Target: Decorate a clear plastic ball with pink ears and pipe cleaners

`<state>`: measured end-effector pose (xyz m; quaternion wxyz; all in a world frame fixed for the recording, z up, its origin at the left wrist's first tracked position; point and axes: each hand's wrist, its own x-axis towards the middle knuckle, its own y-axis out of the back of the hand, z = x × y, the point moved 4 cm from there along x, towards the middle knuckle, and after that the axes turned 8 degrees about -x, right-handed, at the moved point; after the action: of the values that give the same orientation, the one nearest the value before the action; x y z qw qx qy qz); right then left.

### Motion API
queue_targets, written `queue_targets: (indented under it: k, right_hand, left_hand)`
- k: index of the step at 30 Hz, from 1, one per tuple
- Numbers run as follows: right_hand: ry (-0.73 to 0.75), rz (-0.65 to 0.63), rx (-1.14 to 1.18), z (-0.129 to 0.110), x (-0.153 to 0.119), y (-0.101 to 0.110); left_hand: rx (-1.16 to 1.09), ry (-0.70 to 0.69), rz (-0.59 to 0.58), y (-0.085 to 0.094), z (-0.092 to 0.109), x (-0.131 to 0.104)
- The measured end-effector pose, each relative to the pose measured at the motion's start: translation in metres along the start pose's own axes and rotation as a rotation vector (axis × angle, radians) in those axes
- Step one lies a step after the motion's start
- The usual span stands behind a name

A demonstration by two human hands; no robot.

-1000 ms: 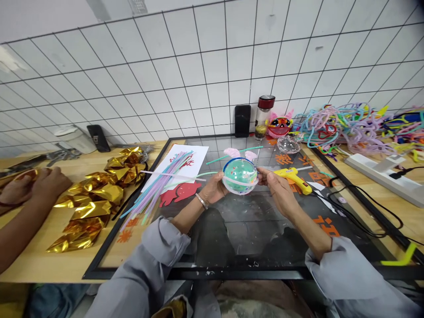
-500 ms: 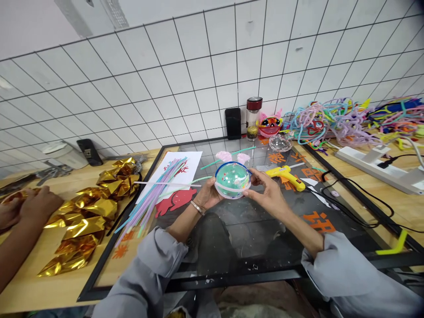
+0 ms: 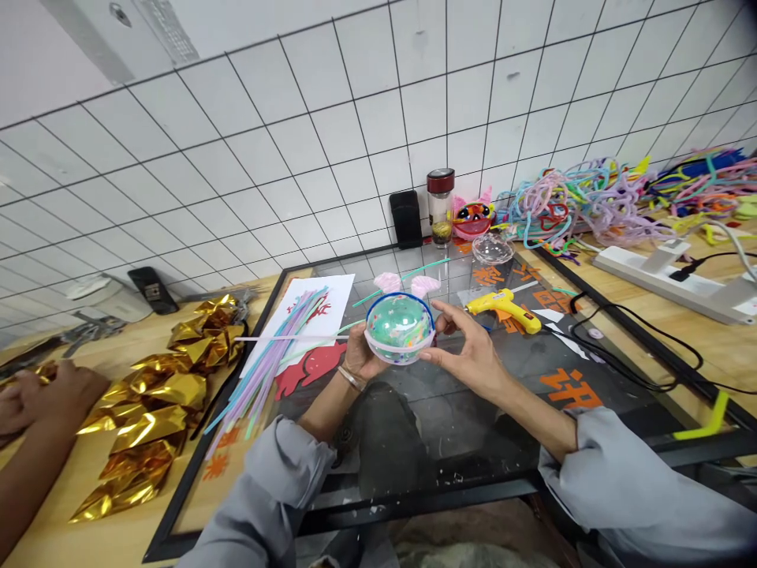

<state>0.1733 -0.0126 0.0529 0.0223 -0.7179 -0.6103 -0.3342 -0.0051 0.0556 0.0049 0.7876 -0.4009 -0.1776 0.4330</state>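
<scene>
A clear round plastic ball (image 3: 397, 322) with a green, speckled inside is held up over the glass panel. Dark blue runs along its upper edge, and a pale pink strip (image 3: 397, 346) crosses its near side. My left hand (image 3: 362, 356) cups it from the left and below, with some fingers hidden behind it. On the other side, my right hand (image 3: 470, 347) has its thumb and fingers at the ball's right edge. Just beyond the ball lie two fluffy pink pieces (image 3: 424, 285) and a green pipe cleaner (image 3: 367, 298).
A yellow glue gun (image 3: 505, 309) with a black cord lies to the right. Left are pipe cleaners (image 3: 269, 359), a red paper cutout (image 3: 311, 369) and gold foil (image 3: 147, 394). Another person's hands (image 3: 53, 398) rest at far left. A lidded bottle (image 3: 441, 209) and power strip (image 3: 680, 276) stand behind.
The ball and both hands have shifted slightly left and toward me, and the ball's top has tipped a little. The view has also turned slightly. Both hands remain on the ball.
</scene>
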Motion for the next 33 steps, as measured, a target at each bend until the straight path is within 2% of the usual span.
queue_targets:
  k: [3, 7, 13, 19, 23, 27, 33]
  right_hand:
    - [0.005, 0.044, 0.009, -0.002, 0.0, 0.005]
    - [0.092, 0.105, -0.032, -0.01, -0.002, 0.011]
    - [0.203, 0.076, -0.094, -0.016, -0.005, 0.009]
    - [0.194, 0.045, -0.051, -0.016, -0.005, 0.008]
    - [0.18, 0.063, -0.039, -0.013, -0.004, 0.008]
    - [0.171, 0.133, -0.073, -0.012, -0.003, 0.013]
    - [0.212, 0.069, -0.102, -0.015, -0.005, 0.011]
  left_hand:
    - [0.001, 0.012, -0.003, -0.004, 0.001, -0.001]
    - [-0.014, -0.005, 0.039, 0.0, 0.004, -0.001]
    - [0.04, -0.02, 0.055, 0.013, 0.006, -0.001]
    - [-0.011, -0.078, 0.062, 0.018, 0.006, 0.001]
    - [-0.03, -0.107, 0.071, 0.015, 0.004, 0.0]
    - [-0.009, -0.033, 0.058, 0.009, -0.002, -0.001]
    - [0.026, 0.023, -0.014, 0.003, -0.005, 0.0]
